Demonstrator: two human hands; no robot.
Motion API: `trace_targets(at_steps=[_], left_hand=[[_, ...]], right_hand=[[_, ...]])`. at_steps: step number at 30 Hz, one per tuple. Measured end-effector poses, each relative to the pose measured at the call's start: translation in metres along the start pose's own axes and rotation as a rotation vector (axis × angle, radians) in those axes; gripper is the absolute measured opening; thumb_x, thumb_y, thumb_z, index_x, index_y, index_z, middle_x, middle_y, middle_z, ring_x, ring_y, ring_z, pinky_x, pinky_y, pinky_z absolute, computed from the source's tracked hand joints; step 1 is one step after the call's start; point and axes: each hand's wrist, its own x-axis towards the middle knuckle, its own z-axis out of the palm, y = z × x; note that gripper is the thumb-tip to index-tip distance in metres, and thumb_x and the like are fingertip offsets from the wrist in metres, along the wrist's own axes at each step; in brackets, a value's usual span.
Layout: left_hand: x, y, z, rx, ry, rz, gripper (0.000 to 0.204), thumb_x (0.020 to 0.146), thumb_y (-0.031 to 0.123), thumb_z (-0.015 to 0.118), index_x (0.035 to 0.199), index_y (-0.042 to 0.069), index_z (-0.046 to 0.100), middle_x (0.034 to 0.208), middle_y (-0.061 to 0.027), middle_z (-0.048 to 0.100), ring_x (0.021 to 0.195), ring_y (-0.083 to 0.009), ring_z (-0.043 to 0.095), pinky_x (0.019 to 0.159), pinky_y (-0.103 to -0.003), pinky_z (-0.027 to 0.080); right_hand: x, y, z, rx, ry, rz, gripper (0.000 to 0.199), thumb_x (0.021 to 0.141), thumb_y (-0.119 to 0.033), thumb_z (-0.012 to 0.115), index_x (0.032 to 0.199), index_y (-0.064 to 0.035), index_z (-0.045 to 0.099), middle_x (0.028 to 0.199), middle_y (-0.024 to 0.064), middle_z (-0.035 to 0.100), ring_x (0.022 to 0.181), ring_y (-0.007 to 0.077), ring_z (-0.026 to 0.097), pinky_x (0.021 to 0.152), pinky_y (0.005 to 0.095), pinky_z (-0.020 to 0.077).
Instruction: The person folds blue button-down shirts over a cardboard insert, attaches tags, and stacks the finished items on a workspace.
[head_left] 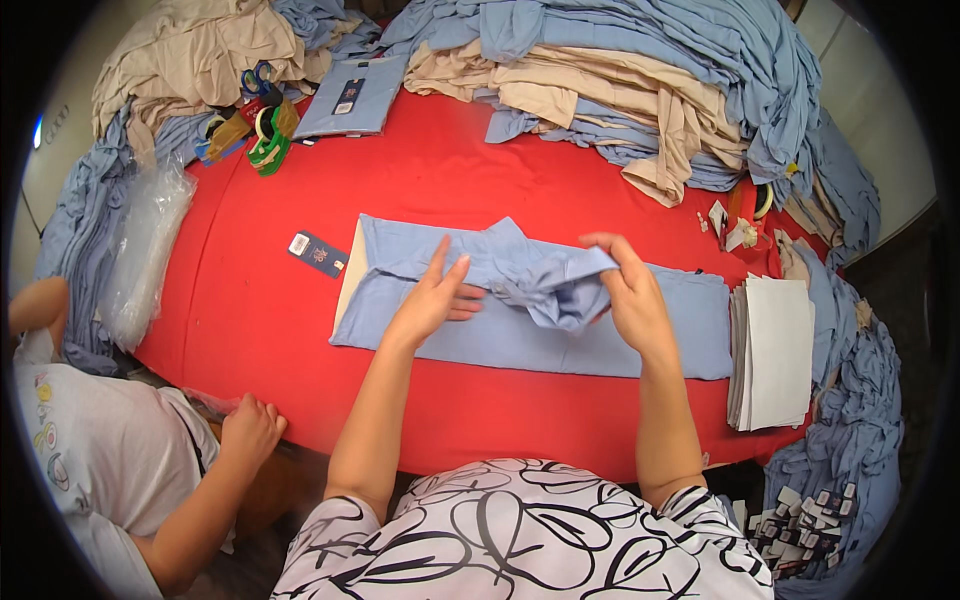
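Observation:
A light-blue garment [660, 345], folded into a long strip, lies across the red-covered table in front of me. A cream edge, perhaps a board, shows at its left end. My left hand [437, 300] is over the garment's left half, fingers spread, with nothing gripped. On the right, my right hand [632, 295] pinches a bunched, raised fold of the same blue cloth between thumb and fingers. Some of its fingertips are hidden behind the cloth. A dark-blue hang tag [320, 254] with a white label lies just left of the garment.
Stacked white sheets [778, 350] stand at the right. Heaped blue and beige garments [640, 80] line the back. Tape dispensers [268, 145] sit beside a packed blue garment [352, 95]. Clear plastic bags [145, 255] lie left. Another person's hand [252, 430] is at the near left edge.

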Motion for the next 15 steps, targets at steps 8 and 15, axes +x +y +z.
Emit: trace_targets(at_steps=[8, 15], left_hand=[[-0.033, -0.045, 0.006, -0.848, -0.236, -0.206, 0.091, 0.095, 0.070, 0.040, 0.152, 0.001, 0.022, 0.135, -0.0272, 0.050, 0.121, -0.0347, 0.057, 0.101, -0.045, 0.049], [-0.010, -0.043, 0.013, -0.387, -0.346, -0.140, 0.085, 0.091, 0.034, 0.070, 0.152, -0.003, 0.024, 0.149, -0.0170, 0.040, 0.135, -0.0235, 0.044, 0.111, -0.039, 0.038]], right_hand=[[-0.083, 0.012, 0.055, 0.101, -0.254, 0.103, 0.055, 0.096, -0.021, 0.064, 0.141, 0.0032, 0.041, 0.121, 0.0183, 0.061, 0.103, 0.0278, 0.066, 0.089, 0.0372, 0.0547], [0.027, 0.059, 0.058, -0.329, 0.063, -0.068, 0.030, 0.099, -0.017, 0.053, 0.123, -0.0009, 0.060, 0.109, 0.0190, 0.068, 0.100, 0.0304, 0.066, 0.088, 0.0371, 0.0503]])
